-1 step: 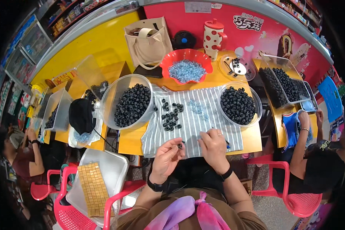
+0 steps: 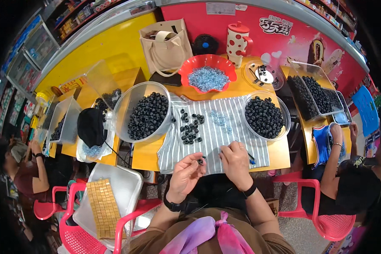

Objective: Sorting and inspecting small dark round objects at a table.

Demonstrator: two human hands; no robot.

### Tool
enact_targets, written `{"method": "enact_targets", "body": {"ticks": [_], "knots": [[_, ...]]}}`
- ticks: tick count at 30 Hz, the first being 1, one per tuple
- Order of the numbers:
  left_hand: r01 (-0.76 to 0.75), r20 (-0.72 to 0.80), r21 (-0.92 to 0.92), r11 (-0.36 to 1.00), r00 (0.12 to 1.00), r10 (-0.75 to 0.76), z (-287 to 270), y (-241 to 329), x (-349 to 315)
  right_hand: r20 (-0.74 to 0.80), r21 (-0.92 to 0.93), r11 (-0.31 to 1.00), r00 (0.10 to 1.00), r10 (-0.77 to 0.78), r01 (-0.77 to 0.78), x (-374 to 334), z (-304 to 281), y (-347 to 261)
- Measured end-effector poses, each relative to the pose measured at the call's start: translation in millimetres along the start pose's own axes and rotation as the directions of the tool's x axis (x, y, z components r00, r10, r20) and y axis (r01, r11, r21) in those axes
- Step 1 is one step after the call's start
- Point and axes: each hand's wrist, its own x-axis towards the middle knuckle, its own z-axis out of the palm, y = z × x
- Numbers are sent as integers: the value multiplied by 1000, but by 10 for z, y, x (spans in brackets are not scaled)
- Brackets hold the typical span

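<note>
Near the front edge of the striped cloth (image 2: pixel 235 112), my left hand (image 2: pixel 186 173) pinches a small black bead (image 2: pixel 200 161) between thumb and fingertips. My right hand (image 2: pixel 236 163) is just to its right, fingers bent and pressed together; whatever they hold, if anything, is hidden. Loose black beads (image 2: pixel 189 129) lie on the cloth beyond my left hand. Beside them is a patch of tiny clear-blue beads (image 2: pixel 220 120). A thin dark tool (image 2: pixel 252 159) shows partly next to my right hand.
Round tubs of black beads stand left (image 2: pixel 121 127) and right (image 2: pixel 285 125) of the cloth. Behind it are a red scalloped bowl (image 2: pixel 185 78) of blue beads, a dotted tumbler (image 2: pixel 236 46) and a beige bag (image 2: pixel 165 51). People sit at tables on both sides.
The whole view has shifted very slightly, with the table things a few pixels to the right. Both hands keep the same pose.
</note>
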Motion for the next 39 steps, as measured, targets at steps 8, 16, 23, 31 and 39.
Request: {"method": "enact_targets", "body": {"ticks": [8, 16, 23, 31, 39], "knots": [[58, 39, -55, 997, 998, -56, -34, -41, -69, 54, -116, 993, 999, 0, 6, -16, 155, 107], [61, -16, -114, 992, 998, -63, -64, -163, 5, 35, 655, 746, 991, 131, -122, -164, -29, -294], [60, -41, -54, 997, 997, -63, -55, -232, 29, -60, 565, 825, 998, 19, 19, -150, 47, -297], [42, 77, 222, 974, 995, -61, -139, -208, -57, 10, 611, 785, 991, -135, 101, -155, -31, -238], [-101, 12, -67, 993, 995, 102, -271, -71, -198, 72, 519, 849, 995, 75, -102, -114, 38, -194]]}}
